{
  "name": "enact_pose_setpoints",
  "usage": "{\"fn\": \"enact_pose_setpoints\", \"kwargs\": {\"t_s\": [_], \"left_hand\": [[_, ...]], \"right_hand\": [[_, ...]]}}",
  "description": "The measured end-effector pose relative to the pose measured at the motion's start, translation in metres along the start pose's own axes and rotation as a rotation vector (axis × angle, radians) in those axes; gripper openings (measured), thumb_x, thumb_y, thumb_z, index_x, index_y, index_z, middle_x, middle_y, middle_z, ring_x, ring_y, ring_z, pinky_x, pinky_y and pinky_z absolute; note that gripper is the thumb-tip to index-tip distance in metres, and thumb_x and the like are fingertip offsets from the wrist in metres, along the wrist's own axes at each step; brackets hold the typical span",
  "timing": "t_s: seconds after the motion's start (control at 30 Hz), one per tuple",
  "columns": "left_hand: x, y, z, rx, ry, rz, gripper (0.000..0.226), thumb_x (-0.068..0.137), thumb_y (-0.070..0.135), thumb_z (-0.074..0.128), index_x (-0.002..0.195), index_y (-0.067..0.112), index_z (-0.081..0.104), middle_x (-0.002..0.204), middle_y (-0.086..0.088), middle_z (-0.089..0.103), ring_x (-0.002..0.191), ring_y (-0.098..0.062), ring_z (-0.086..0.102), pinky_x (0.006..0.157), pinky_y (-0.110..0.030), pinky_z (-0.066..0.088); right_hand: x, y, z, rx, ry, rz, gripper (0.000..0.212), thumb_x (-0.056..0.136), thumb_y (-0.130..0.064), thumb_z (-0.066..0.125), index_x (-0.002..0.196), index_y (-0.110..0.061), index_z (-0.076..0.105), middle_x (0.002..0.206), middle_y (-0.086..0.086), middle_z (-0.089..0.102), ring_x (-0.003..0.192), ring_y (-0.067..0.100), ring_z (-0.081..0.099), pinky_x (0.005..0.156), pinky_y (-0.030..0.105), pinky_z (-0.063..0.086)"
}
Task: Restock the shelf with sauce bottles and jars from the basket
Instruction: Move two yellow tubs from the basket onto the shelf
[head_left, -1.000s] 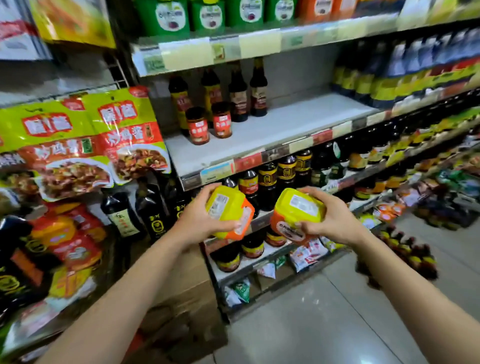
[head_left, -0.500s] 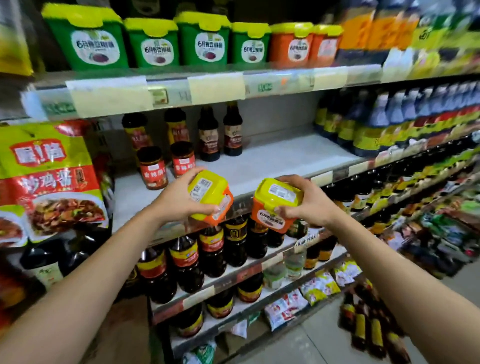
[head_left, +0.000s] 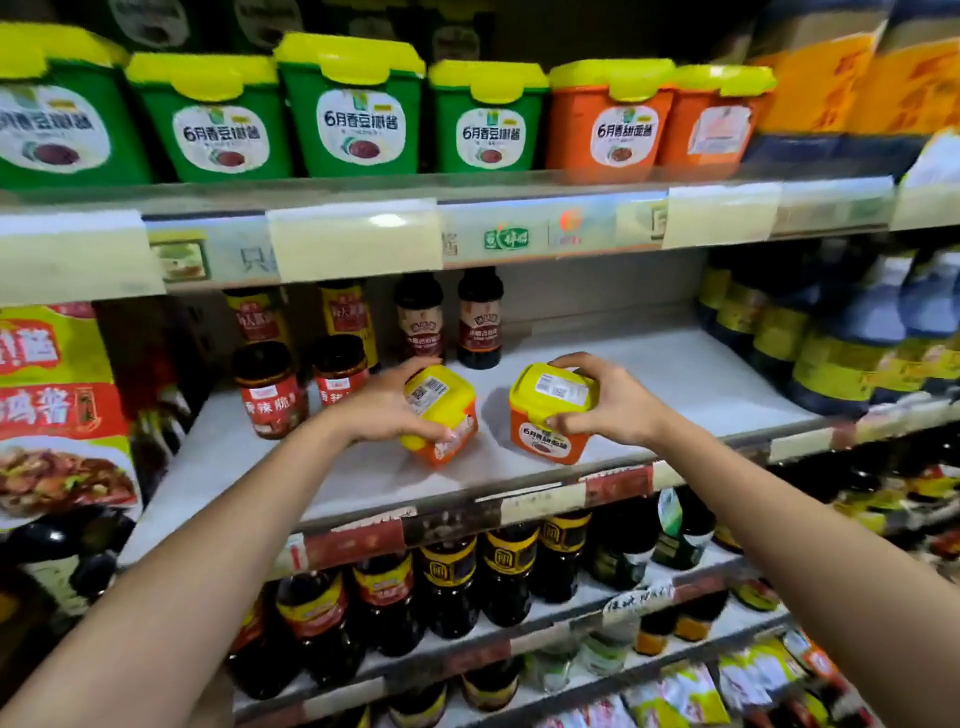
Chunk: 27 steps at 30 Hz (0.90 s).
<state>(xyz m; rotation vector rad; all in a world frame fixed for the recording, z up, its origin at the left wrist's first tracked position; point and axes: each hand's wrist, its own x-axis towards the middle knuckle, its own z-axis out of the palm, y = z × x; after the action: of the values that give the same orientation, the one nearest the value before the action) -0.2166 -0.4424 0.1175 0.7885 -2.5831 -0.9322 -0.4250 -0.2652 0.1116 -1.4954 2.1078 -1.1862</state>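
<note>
- Holding a small orange tub in each hand, I have both over the middle shelf (head_left: 675, 374), near its front edge.
- My left grip (head_left: 387, 410) is clamped on the left tub (head_left: 441, 415), thumb over the far edge of its yellow lid and fingers curled under its near side.
- That tub is tilted, with the lid and its barcode sticker facing up and toward me. One lower corner is down at the shelf board, but I cannot tell whether it touches.
- My right grip (head_left: 610, 400) is clamped on the right tub (head_left: 545, 431) from above, fingers and thumb pinching the lid rim.
- The right tub stands upright with its label facing me, its base at the board. The two tubs are close together but apart.
- Behind my left hand stand two red-labelled jars (head_left: 267, 395), with dark bottles (head_left: 479, 322) further back.
- On the shelf above is a row of green tubs (head_left: 348, 114), then orange tubs (head_left: 608, 119) of the same kind as mine.
- Large dark bottles (head_left: 831, 358) fill the right end of the middle shelf.
</note>
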Motion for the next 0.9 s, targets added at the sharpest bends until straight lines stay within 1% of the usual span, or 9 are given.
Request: {"fn": "enact_pose_setpoints", "kwargs": {"t_s": [0.13,0.2,0.3,0.37,0.43,0.5,0.6,0.77,0.9], "left_hand": [[0.018,0.002,0.009,0.062,0.022,-0.150,0.090,0.064,0.027,0.082,0.138,0.024,0.030,0.130,-0.003,0.049,0.115,-0.018,0.049,0.091,-0.025,0.041],[0.023,0.001,0.014,0.070,0.016,-0.206,0.090,0.065,0.028,0.081,0.139,0.023,0.030,0.135,-0.004,0.046,0.120,-0.021,0.047,0.099,-0.029,0.041],[0.026,-0.001,0.016,0.005,0.023,-0.278,0.090,0.066,0.023,0.081,0.140,0.025,0.030,0.133,0.000,0.047,0.119,-0.018,0.048,0.096,-0.026,0.042],[0.028,-0.001,0.014,-0.031,-0.001,-0.302,0.089,0.066,0.019,0.081,0.140,0.025,0.031,0.129,0.002,0.049,0.115,-0.012,0.048,0.091,-0.021,0.040],[0.031,-0.001,0.013,-0.048,-0.032,-0.311,0.089,0.066,0.016,0.081,0.139,0.025,0.032,0.124,0.004,0.053,0.108,-0.009,0.051,0.084,-0.015,0.042],[0.038,0.000,0.014,0.006,-0.076,-0.308,0.091,0.065,0.019,0.082,0.140,0.027,0.031,0.122,0.007,0.052,0.108,-0.009,0.052,0.085,-0.016,0.044],[0.043,0.000,0.014,0.034,-0.116,-0.318,0.093,0.065,0.024,0.081,0.141,0.030,0.028,0.124,0.008,0.051,0.112,-0.011,0.052,0.092,-0.023,0.043],[0.036,0.000,0.020,0.008,-0.014,-0.373,0.088,0.067,0.027,0.079,0.140,0.024,0.029,0.128,0.002,0.051,0.114,-0.014,0.051,0.096,-0.026,0.043],[0.029,0.012,0.025,0.186,0.109,-0.515,0.079,0.066,0.053,0.072,0.127,0.016,0.041,0.122,-0.004,0.057,0.106,-0.024,0.057,0.091,-0.038,0.049]], "right_hand": [[0.035,0.037,-0.004,0.030,-0.074,-0.012,0.057,0.061,-0.010,0.079,0.109,-0.027,0.054,0.096,0.006,0.066,0.085,0.021,0.063,0.077,0.032,0.053],[0.046,0.051,-0.004,0.051,-0.112,-0.016,0.058,0.061,-0.009,0.080,0.111,-0.024,0.055,0.095,0.002,0.066,0.083,0.014,0.063,0.073,0.019,0.051],[0.063,0.063,-0.001,0.120,-0.158,-0.039,0.057,0.061,-0.003,0.079,0.108,-0.025,0.056,0.093,-0.005,0.063,0.076,-0.009,0.058,0.063,0.000,0.041],[0.074,0.063,0.003,0.138,-0.240,-0.057,0.058,0.062,-0.006,0.080,0.109,-0.029,0.054,0.097,-0.004,0.065,0.083,-0.002,0.061,0.071,0.005,0.045],[0.083,0.063,0.006,0.159,-0.323,-0.084,0.060,0.063,-0.005,0.079,0.112,-0.028,0.053,0.105,0.001,0.066,0.097,0.013,0.063,0.086,0.023,0.050],[0.087,0.065,0.008,0.214,-0.365,-0.100,0.059,0.065,-0.001,0.078,0.111,-0.028,0.052,0.108,0.003,0.064,0.104,0.019,0.061,0.093,0.034,0.049],[0.084,0.070,0.009,0.300,-0.341,-0.088,0.060,0.066,-0.001,0.078,0.111,-0.030,0.052,0.105,-0.004,0.064,0.098,0.011,0.062,0.091,0.031,0.051],[0.066,0.085,0.010,0.340,-0.326,-0.066,0.079,0.065,-0.006,0.080,0.130,-0.029,0.041,0.109,-0.013,0.058,0.097,0.001,0.059,0.081,0.013,0.050],[0.061,0.089,0.011,0.345,-0.285,-0.073,0.083,0.063,-0.007,0.081,0.126,-0.037,0.037,0.114,-0.007,0.057,0.101,0.008,0.057,0.084,0.015,0.047]]}}
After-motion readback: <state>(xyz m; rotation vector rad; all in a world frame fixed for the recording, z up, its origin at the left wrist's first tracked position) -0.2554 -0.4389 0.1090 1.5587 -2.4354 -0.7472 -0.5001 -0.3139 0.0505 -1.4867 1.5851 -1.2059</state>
